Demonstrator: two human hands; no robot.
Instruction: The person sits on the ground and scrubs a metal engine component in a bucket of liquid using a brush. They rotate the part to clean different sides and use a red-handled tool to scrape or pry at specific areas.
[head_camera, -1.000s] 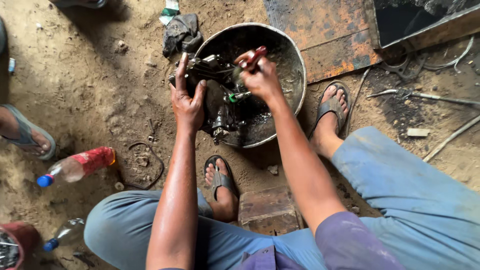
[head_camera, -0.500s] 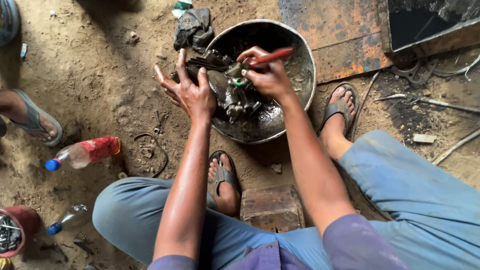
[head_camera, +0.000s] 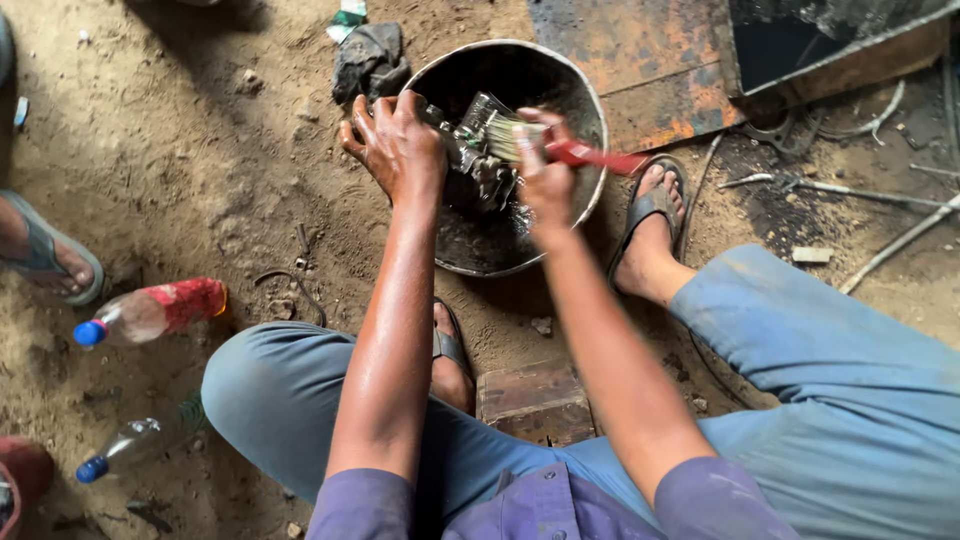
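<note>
Top middle of the frame: a big round metal bowl (head_camera: 590, 110) sits on the dirt ground (head_camera: 200, 180). Inside it is a dark, oily engine part (head_camera: 478, 165).

Left hand (head_camera: 398, 148) is wrapped around the part's left side, fingers spread & curled on it, holding it steady at the bowl's rim.

Right hand (head_camera: 545, 180) is closed tight on a brush w/ a red handle (head_camera: 590, 155). The bristles touch the top of the part; the handle sticks out to the right, over the bowl's edge.

A dark rag (head_camera: 368, 60) lies just left of the bowl, upper left. A rusty metal sheet (head_camera: 640, 60) is at upper right.

Two plastic bottles w/ blue caps lie at left: one w/ a red label (head_camera: 150, 312), one clear (head_camera: 140, 445) lower down. A small wood block (head_camera: 535, 400) sits btw the person's legs, bottom middle.
</note>
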